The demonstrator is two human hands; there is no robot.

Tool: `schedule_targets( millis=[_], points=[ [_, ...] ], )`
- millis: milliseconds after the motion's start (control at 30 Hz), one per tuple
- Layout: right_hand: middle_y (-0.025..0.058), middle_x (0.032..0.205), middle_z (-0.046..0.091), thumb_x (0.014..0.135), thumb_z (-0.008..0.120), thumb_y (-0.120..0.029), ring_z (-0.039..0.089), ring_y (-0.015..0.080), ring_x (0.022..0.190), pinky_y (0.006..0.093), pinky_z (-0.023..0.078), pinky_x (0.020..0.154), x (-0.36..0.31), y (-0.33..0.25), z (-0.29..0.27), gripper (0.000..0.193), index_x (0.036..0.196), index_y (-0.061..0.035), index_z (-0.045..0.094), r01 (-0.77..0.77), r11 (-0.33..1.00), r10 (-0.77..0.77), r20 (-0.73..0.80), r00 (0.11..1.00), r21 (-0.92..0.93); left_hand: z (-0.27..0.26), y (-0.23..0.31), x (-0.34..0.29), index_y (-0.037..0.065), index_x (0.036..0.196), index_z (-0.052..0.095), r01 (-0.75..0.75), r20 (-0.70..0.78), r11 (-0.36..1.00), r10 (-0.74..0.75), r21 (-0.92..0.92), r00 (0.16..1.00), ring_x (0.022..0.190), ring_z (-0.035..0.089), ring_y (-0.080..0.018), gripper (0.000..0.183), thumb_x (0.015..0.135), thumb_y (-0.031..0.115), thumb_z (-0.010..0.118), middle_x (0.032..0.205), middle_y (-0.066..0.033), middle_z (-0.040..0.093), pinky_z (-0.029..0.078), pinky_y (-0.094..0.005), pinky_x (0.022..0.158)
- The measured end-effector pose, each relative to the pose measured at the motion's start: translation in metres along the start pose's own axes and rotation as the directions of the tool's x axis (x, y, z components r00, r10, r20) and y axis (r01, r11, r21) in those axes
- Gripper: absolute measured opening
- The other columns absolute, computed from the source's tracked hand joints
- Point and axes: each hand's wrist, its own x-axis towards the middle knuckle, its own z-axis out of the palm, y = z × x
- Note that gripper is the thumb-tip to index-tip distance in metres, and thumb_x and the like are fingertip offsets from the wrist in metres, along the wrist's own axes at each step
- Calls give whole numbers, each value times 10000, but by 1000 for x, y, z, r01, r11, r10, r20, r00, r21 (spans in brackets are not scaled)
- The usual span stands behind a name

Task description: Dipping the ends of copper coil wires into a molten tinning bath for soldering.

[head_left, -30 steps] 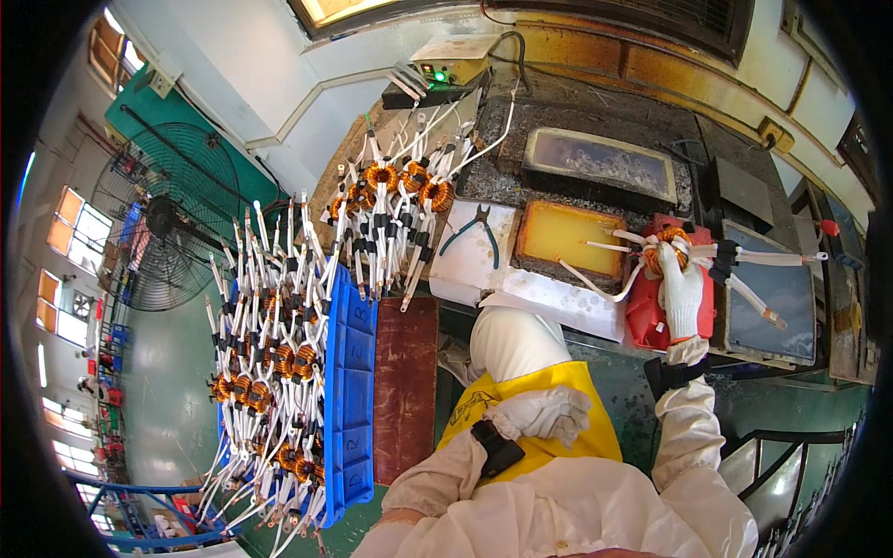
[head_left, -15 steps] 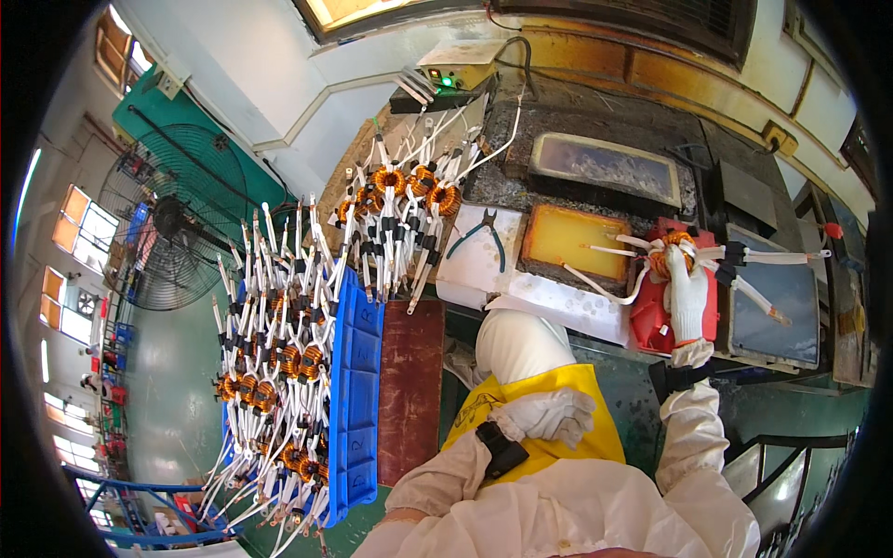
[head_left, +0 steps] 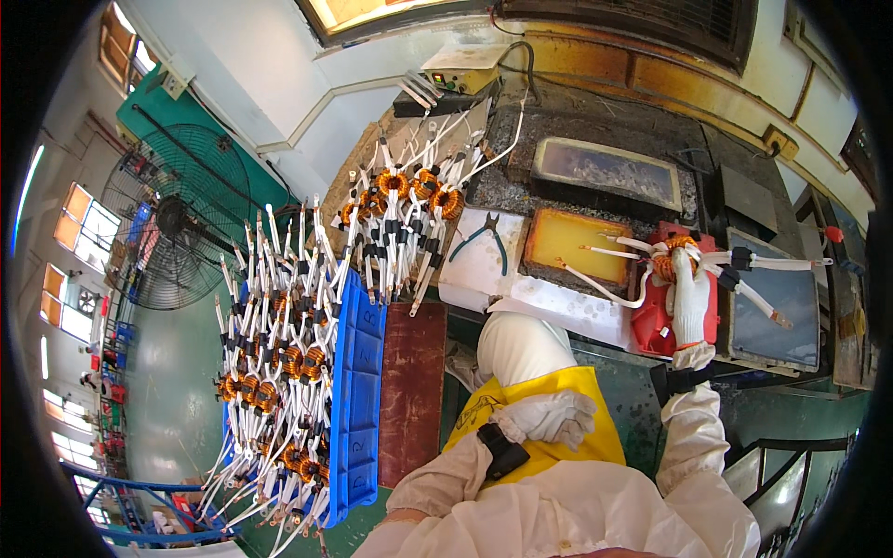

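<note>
My right hand (head_left: 690,296), in a white glove, grips a copper-wound coil (head_left: 672,257) with long white sleeved leads. It holds the coil over a red container (head_left: 651,325), just right of a shallow tray of yellow liquid (head_left: 569,244). My left hand (head_left: 551,416), also gloved in white, rests loosely curled on my yellow apron (head_left: 567,437) at my lap and holds nothing. A batch of similar coils (head_left: 400,223) lies on the bench to the left of the tray.
A blue crate (head_left: 358,391) at my left is piled with several more coils (head_left: 274,353). Blue-handled pliers (head_left: 484,237) lie on a white sheet. A dark tray (head_left: 609,172) sits behind the yellow one. A large floor fan (head_left: 177,223) stands at far left.
My right hand with the coil has stayed over the red container, shifting only slightly. My left hand remains on my lap.
</note>
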Motion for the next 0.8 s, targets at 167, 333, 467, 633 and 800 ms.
schedule_targets(
  millis=[167, 333, 467, 633, 800],
  points=[
    [21, 646, 568, 838, 592, -337, 391, 38, 385, 194, 290, 346, -9, -11, 4, 387, 1033, -7, 540, -20, 997, 21, -13, 1000, 74, 11, 4, 0, 73, 1086, 487, 30, -75, 998, -25, 61, 997, 757, 536, -191, 307, 925, 323, 409, 935, -74, 529, 461, -296, 683],
    [6, 635, 564, 857, 567, -321, 361, 28, 348, 191, 260, 311, -10, -15, 4, 344, 1031, -27, 520, -15, 982, 15, 1, 1000, 188, 9, 4, -1, 80, 1103, 485, 34, -56, 997, -30, 75, 998, 761, 545, -200, 312, 926, 324, 407, 933, -69, 529, 480, -317, 685],
    [59, 797, 597, 874, 546, -300, 493, 69, 519, 188, 365, 431, 6, 2, 0, 344, 1065, -18, 496, 28, 937, -41, 32, 999, 347, 6, 3, -2, 72, 1120, 483, 37, -38, 998, -35, 49, 999, 784, 565, -213, 324, 925, 319, 409, 996, -97, 545, 493, -331, 698],
    [113, 936, 594, 885, 530, -286, 566, 133, 733, 220, 446, 601, 5, 1, 1, 340, 1077, -9, 481, 41, 869, -92, 79, 993, 494, -15, -1, -4, 52, 1180, 440, 22, 49, 1000, -20, -23, 999, 829, 611, -255, 356, 929, 301, 401, 1106, -169, 547, 517, -390, 736],
    [122, 937, 595, 893, 514, -284, 571, 151, 750, 233, 458, 624, 2, -3, -2, 344, 1088, -4, 469, 5, 903, -60, 114, 992, 430, -6, -1, -3, 42, 1198, 423, -7, -50, 994, 13, 106, 999, 753, 627, -236, 376, 942, 314, 370, 1057, -156, 570, 527, -365, 695]
  ],
)
